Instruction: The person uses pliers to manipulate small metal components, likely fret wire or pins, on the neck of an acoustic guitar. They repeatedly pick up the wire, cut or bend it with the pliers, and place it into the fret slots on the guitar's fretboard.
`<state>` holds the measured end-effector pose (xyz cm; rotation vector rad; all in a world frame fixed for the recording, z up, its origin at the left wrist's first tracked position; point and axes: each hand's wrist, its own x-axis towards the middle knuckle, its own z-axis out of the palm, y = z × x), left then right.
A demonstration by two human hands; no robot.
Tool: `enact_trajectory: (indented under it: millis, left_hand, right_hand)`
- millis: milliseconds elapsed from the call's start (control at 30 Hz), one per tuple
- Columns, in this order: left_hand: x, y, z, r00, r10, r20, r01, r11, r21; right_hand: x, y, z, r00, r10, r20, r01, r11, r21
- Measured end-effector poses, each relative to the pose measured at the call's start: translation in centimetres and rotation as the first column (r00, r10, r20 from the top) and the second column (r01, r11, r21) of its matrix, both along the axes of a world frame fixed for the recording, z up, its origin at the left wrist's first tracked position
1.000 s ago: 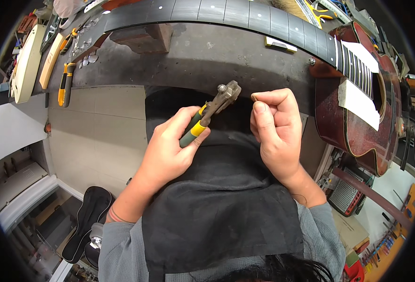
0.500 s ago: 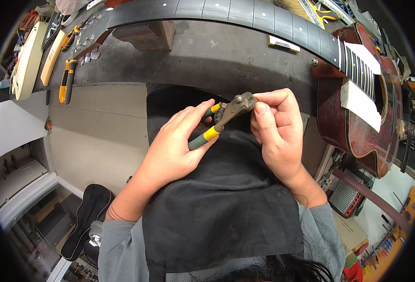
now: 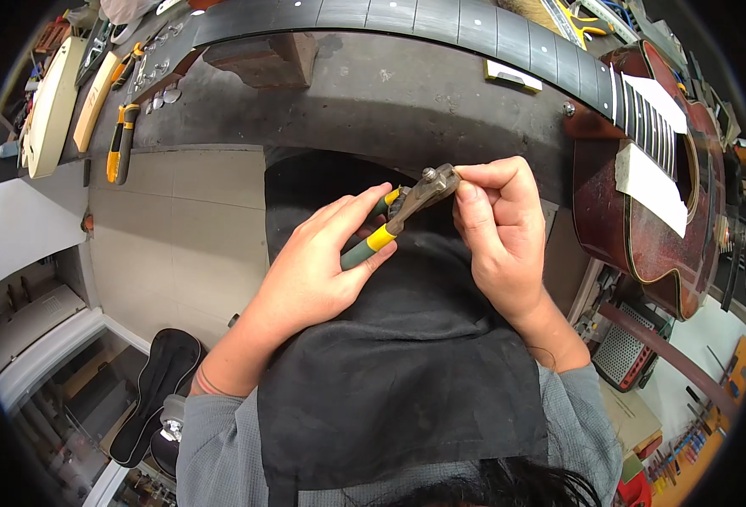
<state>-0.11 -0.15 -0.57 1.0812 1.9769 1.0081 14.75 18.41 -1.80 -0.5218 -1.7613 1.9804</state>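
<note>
A hand could pass over the dark bench [image 3: 373,106] between the guitar neck [image 3: 440,24] across the top and the pliers [image 3: 419,200] at centre. The pliers fill most of the gap between left hand [image 3: 318,258] and right hand [image 3: 501,220]; a red guitar body [image 3: 597,190] blocks the right, a brown block [image 3: 263,68] the upper left.

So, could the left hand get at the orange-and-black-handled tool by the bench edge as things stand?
Probably not straight away: the left hand is occupied with the green-and-yellow-handled pliers. Nothing visible seems to block the orange-and-black-handled tool, though, and its handles jut past the bench edge.
</note>
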Motion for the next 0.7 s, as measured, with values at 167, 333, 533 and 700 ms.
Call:
enact_trajectory:
  millis: [167, 333, 533, 700]
  left_hand:
    - [0.6, -0.2, -1.0, 0.998, 0.043, 0.055, -0.045, 0.998, 0.038]
    - [0.9, -0.6, -1.6, 0.958, 0.192, 0.212, -0.187, 0.981, -0.044]
    - [-0.2, -0.4, -0.9, 0.993, 0.118, 0.004, -0.118, 0.988, 0.100]
    - [-0.2, 0.1, 0.0, 0.994, 0.018, -0.104, -0.013, 0.999, 0.051]
  right_hand:
    - [-0.1, 0.1, 0.1, 1.000, 0.010, 0.015, -0.011, 0.998, 0.063]
    - [0.0, 0.0, -0.4, 0.999, -0.039, -0.030, 0.040, 0.998, 0.042]
    - [-0.1, 0.0, 0.1, 0.998, -0.012, -0.061, 0.007, 0.997, -0.073]
    - [0.0, -0.1, 0.3, 0.998, 0.014, -0.062, -0.021, 0.994, -0.107]
